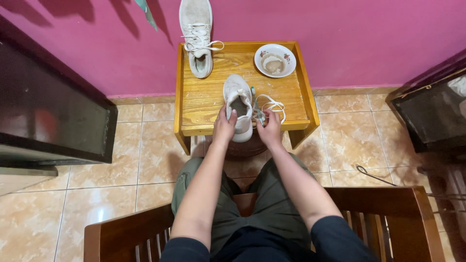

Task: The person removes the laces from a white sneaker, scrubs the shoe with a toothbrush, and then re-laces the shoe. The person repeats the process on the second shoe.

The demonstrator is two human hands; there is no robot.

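Magenta wall at the top of the frame, glossy beige floor tiles [145, 170] below it, and a small wooden desk [204, 104] with a raised rim at centre, grain visible and finish yellowish. You sit in a slatted wooden chair [398, 213] at the bottom of the frame, olive trousers, dark sleeves.

Near shoe [239, 104]: off-white knit sneaker, scuffed, heel hanging over the front edge of the desk, opening facing up. Your left hand [224, 127] is wrapped around its heel on the left side, thumb over the collar, a firm grasp. Your right hand [270, 128] is just right of the shoe, fingers curled onto the loose white lace [271, 105], which loops in a tangle on the desk; the exact pinch is hard to make out.

Second sneaker [198, 36], same kind, laced, lies at upper left of the desk, toe overhanging toward the wall. Round white bowl [275, 60] with floral rim sits at upper right, brownish residue inside.
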